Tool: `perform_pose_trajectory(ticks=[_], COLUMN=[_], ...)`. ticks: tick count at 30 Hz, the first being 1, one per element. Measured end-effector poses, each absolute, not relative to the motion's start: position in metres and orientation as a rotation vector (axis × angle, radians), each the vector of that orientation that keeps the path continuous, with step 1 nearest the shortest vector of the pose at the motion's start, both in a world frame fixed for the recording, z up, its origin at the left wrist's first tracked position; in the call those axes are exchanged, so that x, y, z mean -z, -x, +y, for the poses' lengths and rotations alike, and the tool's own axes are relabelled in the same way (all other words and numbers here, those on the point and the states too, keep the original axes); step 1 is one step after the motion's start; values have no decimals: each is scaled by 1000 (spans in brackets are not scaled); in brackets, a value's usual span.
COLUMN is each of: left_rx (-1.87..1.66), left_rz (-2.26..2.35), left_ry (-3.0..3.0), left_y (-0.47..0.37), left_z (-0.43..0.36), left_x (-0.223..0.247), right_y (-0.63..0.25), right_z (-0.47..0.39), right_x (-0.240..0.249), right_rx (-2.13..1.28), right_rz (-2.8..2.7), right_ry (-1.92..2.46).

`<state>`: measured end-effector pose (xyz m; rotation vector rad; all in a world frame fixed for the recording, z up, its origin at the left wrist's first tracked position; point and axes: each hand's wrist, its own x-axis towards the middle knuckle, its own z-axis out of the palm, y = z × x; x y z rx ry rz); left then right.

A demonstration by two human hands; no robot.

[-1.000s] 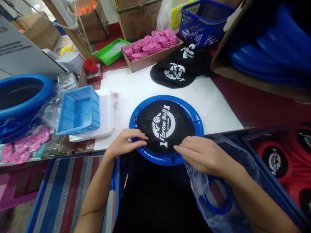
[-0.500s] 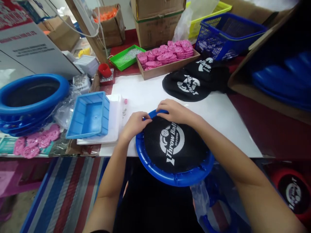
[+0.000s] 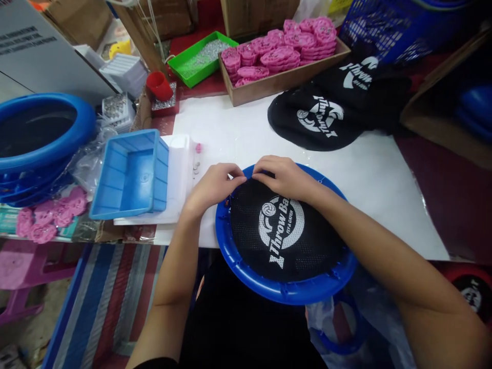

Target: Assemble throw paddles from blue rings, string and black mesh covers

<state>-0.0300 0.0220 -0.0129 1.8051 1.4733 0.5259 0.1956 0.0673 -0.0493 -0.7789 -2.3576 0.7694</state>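
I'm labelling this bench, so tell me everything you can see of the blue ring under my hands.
The blue ring looks like glossy plastic, with small fittings along its inner edge. Black mesh fills it, printed in white with a ball, "Fly & Catch" and "Throw Ba", the rest covered. It sits print up over the near edge of the white sheet. The left hand and right hand touch its far-left part; their exact grip is hidden.
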Motion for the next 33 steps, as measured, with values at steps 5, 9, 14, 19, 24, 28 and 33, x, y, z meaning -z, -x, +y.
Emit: perform_pose_trajectory(ticks=[5, 9, 14, 19, 24, 28, 33], left_rx=[-498, -486, -451, -418, -444, -448, -447], left_rz=[1405, 1413, 1395, 1406, 1417, 1431, 1437], left_ry=[-1848, -1790, -1801, -1798, -1813, -1865, -1862], left_y=[27, 27, 28, 28, 27, 26, 24], left_z=[34, 38, 40, 41, 39, 37, 36], left_x=[15, 21, 22, 21, 23, 23, 19], right_y=[-196, -197, -197, -196, -196, -196, -194], right_z=[69, 71, 74, 77, 81, 82, 81], right_x=[50, 51, 53, 55, 57, 54, 45], right_rx=[-762, -737, -714, -704, -709, -702, -749], right_rz=[-2368, -2381, -2386, -2394, -2410, -2437, -2498], right_ry=[846, 860, 873, 931, 973, 992, 1097])
